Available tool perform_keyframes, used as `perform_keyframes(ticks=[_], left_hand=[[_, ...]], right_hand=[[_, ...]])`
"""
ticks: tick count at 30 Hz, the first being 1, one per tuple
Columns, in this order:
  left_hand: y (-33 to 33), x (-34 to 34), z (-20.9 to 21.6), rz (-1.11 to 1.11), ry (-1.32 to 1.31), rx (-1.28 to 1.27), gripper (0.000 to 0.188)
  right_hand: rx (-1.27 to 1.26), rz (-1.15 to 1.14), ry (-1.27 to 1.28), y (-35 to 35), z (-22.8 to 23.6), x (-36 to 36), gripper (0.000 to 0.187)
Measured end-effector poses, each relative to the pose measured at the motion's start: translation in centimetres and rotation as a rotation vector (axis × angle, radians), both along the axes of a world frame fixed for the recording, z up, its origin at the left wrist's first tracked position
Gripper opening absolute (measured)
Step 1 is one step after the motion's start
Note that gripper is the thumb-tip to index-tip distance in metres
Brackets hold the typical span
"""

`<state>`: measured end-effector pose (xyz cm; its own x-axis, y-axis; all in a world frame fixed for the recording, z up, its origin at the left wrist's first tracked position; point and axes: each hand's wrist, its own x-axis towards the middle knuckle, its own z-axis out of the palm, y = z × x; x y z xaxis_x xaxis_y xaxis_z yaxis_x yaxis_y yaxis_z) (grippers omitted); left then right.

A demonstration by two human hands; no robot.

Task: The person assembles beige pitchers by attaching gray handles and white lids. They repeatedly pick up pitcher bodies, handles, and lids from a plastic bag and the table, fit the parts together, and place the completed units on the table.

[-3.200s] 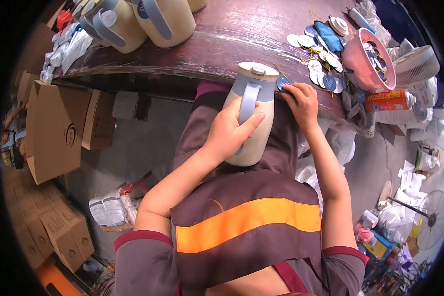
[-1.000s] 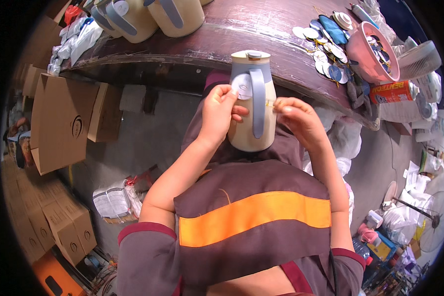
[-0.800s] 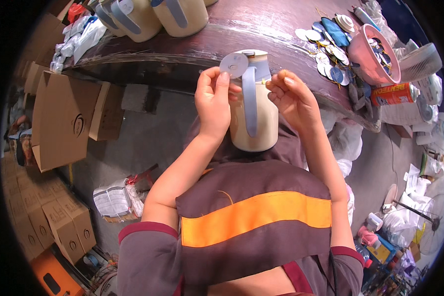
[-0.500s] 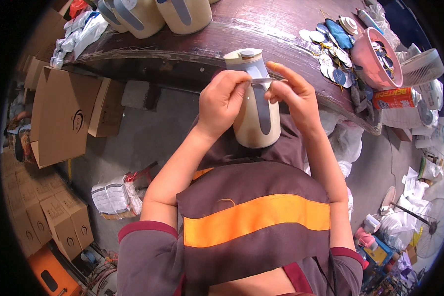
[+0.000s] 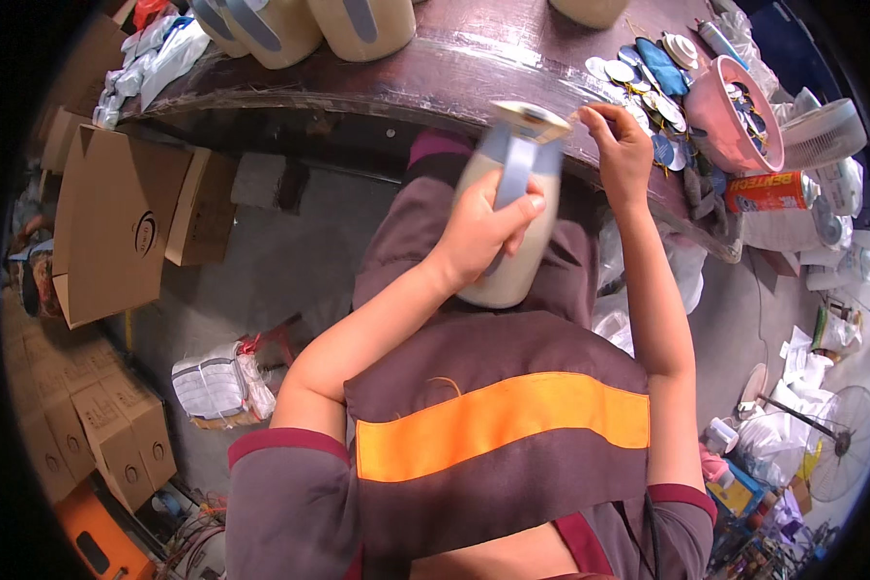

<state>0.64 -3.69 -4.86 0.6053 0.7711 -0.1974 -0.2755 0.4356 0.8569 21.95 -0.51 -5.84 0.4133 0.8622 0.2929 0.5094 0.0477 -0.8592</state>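
A cream jug (image 5: 527, 227) with a grey-blue handle and collar is tilted over my lap, just in front of the table edge. My left hand (image 5: 483, 227) is wrapped round its handle (image 5: 515, 174). The jug's top (image 5: 532, 118) is smeared by motion. To the right of that top, above the table edge, my right hand (image 5: 621, 145) has thumb and forefinger pinched together. Whatever they pinch is too small to make out. Round tags (image 5: 638, 116) with yellow strings lie on the table beyond my right hand.
More cream jugs (image 5: 362, 29) stand at the table's far left, another jug (image 5: 590, 10) at the top edge. At right are a pink basket (image 5: 773, 135) and an orange-red can (image 5: 768, 191). Cardboard boxes (image 5: 116, 222) stand left; a fan (image 5: 846, 443) is at lower right.
My left hand has gone from the jug's upper part to its handle, and the jug now tilts. My right hand has moved right, away from it. Another jug has appeared at the top edge.
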Motion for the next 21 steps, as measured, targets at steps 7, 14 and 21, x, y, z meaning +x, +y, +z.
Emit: perform_keyframes(ticks=[7,14,21], left_hand=[[1.8,-4.0,-0.3,0.355,0.136,0.118,0.037],[2.2,-7.7,3.0,0.110,0.172,0.079,0.049],[2.4,-8.5,4.5,0.160,0.235,0.161,0.038]], right_hand=[[0.173,0.369,-0.498,-7.1,-1.3,-5.1,0.015],[0.103,0.337,-0.262,-9.3,0.4,-5.0,0.012],[0.026,0.489,-0.148,-8.7,2.5,-4.3,0.013]])
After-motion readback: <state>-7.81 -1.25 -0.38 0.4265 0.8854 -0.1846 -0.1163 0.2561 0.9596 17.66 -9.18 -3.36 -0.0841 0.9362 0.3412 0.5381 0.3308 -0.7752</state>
